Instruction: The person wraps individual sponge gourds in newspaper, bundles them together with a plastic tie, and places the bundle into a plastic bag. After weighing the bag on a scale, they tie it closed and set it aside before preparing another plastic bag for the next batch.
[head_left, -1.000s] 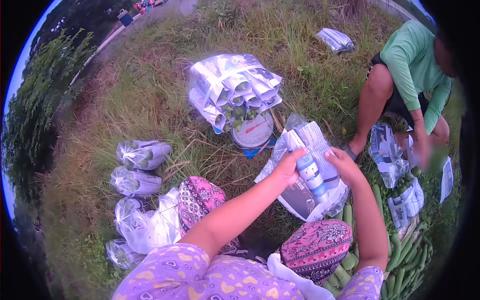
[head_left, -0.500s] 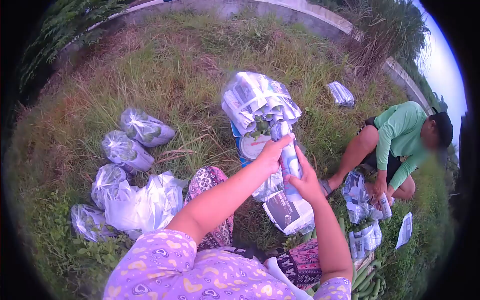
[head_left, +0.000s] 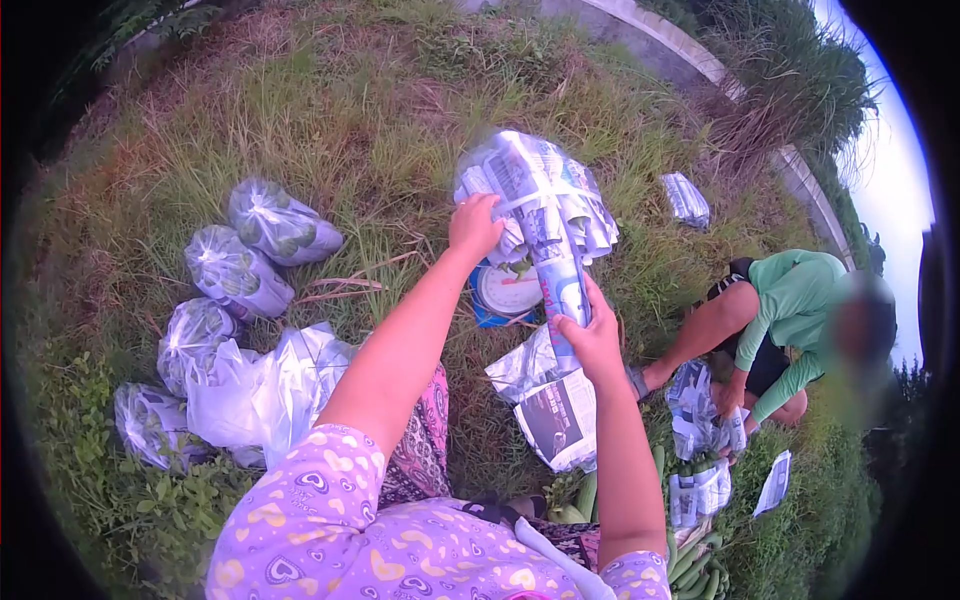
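A plastic-bagged bundle of newspaper-wrapped green vegetables (head_left: pixel 560 180), tied with a pale band, rests on a dial scale (head_left: pixel 508 290) with a blue body. My left hand (head_left: pixel 476 228) grips the near left edge of this bundle, its fingers partly hidden against paper and plastic. In my right hand (head_left: pixel 594 335) is the lower end of a long newspaper-wrapped roll (head_left: pixel 562 290), its upper end lying against the bundle. What is inside the roll is hidden. Folded newspaper sheets (head_left: pixel 558 415) in plastic lie just below, near my knees.
Several filled plastic bags (head_left: pixel 240 270) lie on the grass at left, beside loose clear bags (head_left: pixel 265 395). A person in a green shirt (head_left: pixel 790 300) squats at right, handling newspaper-wrapped vegetables (head_left: pixel 700 490). Long green vegetables (head_left: pixel 695 570) lie at lower right. Another wrapped packet (head_left: pixel 685 200) lies farther back.
My left hand has left the roll and moved up and left onto the bundle's edge. The roll, now in my right hand alone, has gone up against the bundle.
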